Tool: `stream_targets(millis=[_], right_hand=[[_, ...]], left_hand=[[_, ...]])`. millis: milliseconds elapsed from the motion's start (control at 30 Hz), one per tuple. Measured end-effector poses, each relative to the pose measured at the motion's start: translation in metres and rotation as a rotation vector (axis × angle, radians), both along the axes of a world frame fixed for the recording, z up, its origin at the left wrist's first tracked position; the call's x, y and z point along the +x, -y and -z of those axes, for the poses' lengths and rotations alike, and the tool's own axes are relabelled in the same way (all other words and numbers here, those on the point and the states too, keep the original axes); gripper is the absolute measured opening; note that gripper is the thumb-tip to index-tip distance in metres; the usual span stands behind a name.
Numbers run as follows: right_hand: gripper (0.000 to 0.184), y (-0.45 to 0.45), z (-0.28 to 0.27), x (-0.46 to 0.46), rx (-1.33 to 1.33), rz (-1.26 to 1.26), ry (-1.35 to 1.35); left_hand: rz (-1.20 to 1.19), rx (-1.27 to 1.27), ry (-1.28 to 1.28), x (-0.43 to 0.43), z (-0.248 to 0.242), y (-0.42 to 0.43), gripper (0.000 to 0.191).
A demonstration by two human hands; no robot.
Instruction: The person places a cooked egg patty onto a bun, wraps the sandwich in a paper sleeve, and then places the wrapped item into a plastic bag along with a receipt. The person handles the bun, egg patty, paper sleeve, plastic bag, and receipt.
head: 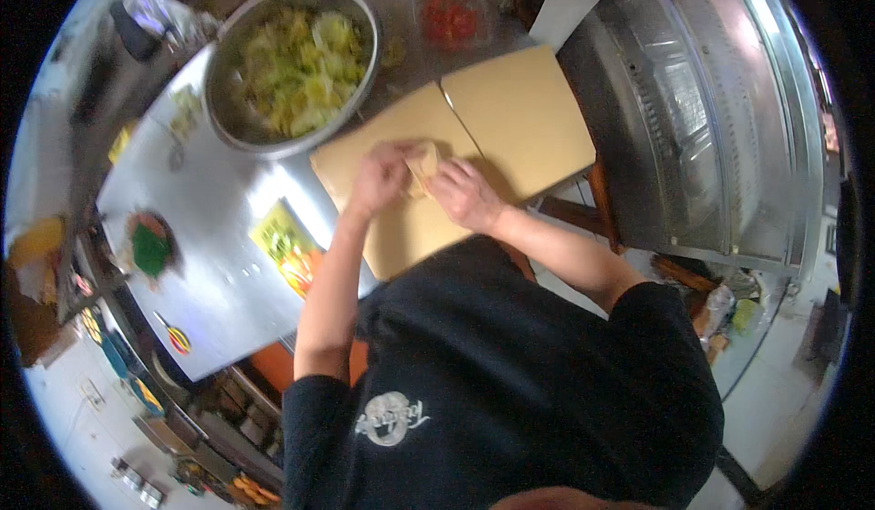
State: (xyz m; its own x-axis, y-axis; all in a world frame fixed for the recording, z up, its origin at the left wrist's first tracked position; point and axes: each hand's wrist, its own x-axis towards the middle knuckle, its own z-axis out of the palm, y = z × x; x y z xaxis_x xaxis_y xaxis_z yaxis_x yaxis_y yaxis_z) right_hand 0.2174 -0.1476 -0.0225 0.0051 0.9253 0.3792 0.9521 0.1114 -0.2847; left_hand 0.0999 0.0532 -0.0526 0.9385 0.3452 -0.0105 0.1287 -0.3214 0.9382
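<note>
A small beige piece of thin, tape-like or paper-like material point(425, 161) is pinched between my two hands; blur hides exactly what it is. My left hand point(383, 176) grips its left side with bent fingers. On its other side, my right hand point(468, 194) has its fingers curled around the edge. Both hands are over the near-left part of a tan cardboard surface point(523, 117), which looks like the top of a box or flat sheets. A dark, narrow seam runs across the cardboard, just beyond my right hand.
A large metal bowl point(372, 52) of chopped green leaves point(307, 72) stands beyond the cardboard on a steel table point(212, 236). Left lie a colourful packet point(284, 243), a green item point(150, 249) and scissors point(176, 338). Red pieces point(449, 21) sit at the back; a glass-fronted cabinet point(683, 106) stands right.
</note>
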Motion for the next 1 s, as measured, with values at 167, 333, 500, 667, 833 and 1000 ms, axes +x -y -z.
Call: stream_targets(millis=[167, 333, 500, 667, 833, 1000], right_hand=[[0.014, -0.002, -0.002, 0.004, 0.001, -0.022, 0.045], [0.007, -0.019, -0.094, 0.078, 0.142, 0.054, -0.104], [0.023, -0.018, -0.264, 0.281, 0.832, 0.739, 0.092], [0.023, -0.03, -0.322, 0.341, 0.633, 0.495, -0.269], [0.023, -0.028, -0.318, 0.308, 0.858, 0.44, -0.053], [0.02, -0.012, -0.313, 0.301, 0.924, 0.333, 0.263]], left_hand=[[0.353, 0.698, -0.006, -0.016, -0.038, 0.021, 0.084], [0.217, 0.784, 0.228, -0.017, -0.037, 0.029, 0.064], [0.18, 0.738, 0.234, -0.019, -0.031, 0.033, 0.065], [0.187, 0.749, 0.192, -0.019, -0.036, 0.038, 0.064], [0.124, 0.728, 0.167, -0.021, -0.033, 0.043, 0.061], [0.117, 0.71, 0.156, -0.022, -0.024, 0.045, 0.066]])
